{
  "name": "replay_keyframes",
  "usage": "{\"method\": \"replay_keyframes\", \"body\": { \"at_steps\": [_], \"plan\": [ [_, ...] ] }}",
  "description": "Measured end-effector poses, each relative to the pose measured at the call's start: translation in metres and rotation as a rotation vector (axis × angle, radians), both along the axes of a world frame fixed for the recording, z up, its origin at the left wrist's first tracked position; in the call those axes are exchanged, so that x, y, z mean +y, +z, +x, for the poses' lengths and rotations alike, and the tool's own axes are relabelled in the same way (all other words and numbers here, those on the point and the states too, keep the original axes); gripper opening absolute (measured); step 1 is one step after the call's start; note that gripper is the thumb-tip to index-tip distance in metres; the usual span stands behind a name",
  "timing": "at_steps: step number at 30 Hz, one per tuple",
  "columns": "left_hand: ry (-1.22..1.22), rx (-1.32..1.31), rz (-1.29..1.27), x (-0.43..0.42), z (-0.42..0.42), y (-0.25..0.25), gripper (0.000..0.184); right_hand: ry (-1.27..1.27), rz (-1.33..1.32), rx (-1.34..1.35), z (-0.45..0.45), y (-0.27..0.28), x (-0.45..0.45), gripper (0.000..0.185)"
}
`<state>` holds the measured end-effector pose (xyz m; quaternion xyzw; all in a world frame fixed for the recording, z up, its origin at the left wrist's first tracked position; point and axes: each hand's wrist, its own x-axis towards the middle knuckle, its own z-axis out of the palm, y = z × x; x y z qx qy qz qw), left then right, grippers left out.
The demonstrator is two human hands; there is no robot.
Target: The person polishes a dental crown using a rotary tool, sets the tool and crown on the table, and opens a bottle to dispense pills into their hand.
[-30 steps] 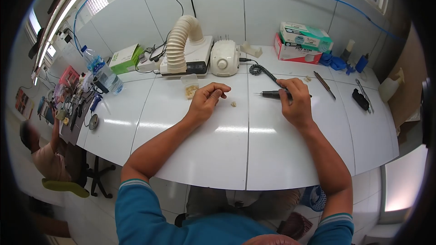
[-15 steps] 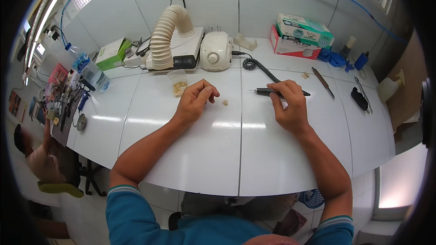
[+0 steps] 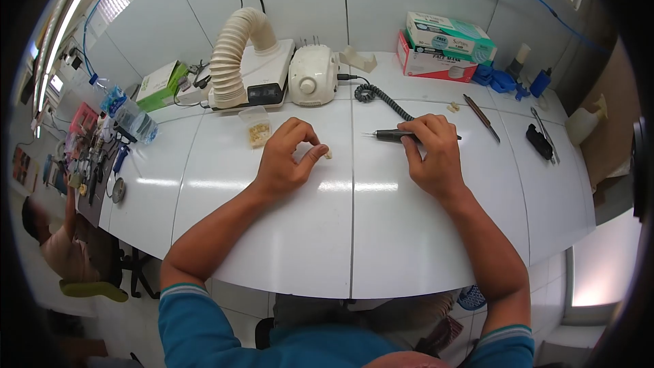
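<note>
My left hand is over the middle of the table, its thumb and index finger drawn together at a small cream, tooth-like piece. Part of the piece shows past the fingertips; whether it is lifted off the table I cannot tell. My right hand grips a dark rotary handpiece like a pen, with its thin bur pointing left toward the piece. Behind my left hand stands a small clear box of yellowish pieces. The coiled cord runs from the handpiece to a white control unit.
A dust extractor with a ribbed hose stands at the back left. Glove and mask boxes are stacked back right. Small cream pieces, a brown pen-like tool and metal instruments lie right. Another person sits far left.
My left hand has moved right, and its thumb and index finger have come to the small cream piece. My right hand still holds the handpiece. The view has shifted slightly.
</note>
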<state>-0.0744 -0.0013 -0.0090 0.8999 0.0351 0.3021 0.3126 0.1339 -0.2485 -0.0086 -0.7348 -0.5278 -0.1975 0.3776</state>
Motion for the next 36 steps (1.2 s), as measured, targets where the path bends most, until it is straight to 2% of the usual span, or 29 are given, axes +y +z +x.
{"method": "replay_keyframes", "body": {
  "at_steps": [7,14,16,17,20,22,23,26,29,32,36],
  "plan": [
    [-0.007,0.150,0.142,0.001,0.002,-0.008,0.027,-0.031,-0.110,-0.010,0.008,-0.012,0.005,0.031],
    [-0.042,0.249,0.030,0.004,0.002,-0.006,0.020,-0.132,-0.236,0.016,0.004,-0.018,0.008,0.036],
    [-0.041,0.302,-0.036,0.002,0.001,-0.005,0.017,-0.132,-0.237,-0.046,0.004,-0.020,0.007,0.037],
    [-0.027,0.318,-0.154,-0.001,-0.001,0.000,0.016,-0.134,-0.237,-0.077,0.002,-0.019,0.007,0.037],
    [-0.048,0.302,-0.533,-0.018,-0.012,0.008,0.015,-0.061,-0.123,0.168,-0.028,0.007,0.004,0.038],
    [-0.137,0.206,-0.814,-0.028,-0.016,0.002,0.016,0.046,-0.123,0.032,-0.038,0.017,-0.001,0.037],
    [-0.178,0.193,-0.801,-0.030,-0.015,0.000,0.023,0.104,-0.123,-0.034,-0.043,0.019,-0.003,0.036],
    [-0.224,0.205,-0.704,-0.026,-0.014,-0.001,0.029,0.125,-0.233,0.072,-0.060,0.016,-0.008,0.032],
    [-0.199,0.275,-0.756,-0.022,-0.016,-0.002,0.027,0.126,-0.382,0.056,-0.065,0.013,-0.009,0.025],
    [-0.164,0.273,-0.801,-0.027,-0.015,0.000,0.021,0.127,-0.474,0.058,-0.068,0.016,-0.010,0.028],
    [-0.189,0.281,-0.708,-0.029,-0.016,-0.006,0.022,0.118,-0.530,0.064,-0.068,0.018,-0.011,0.030]
  ]
}}
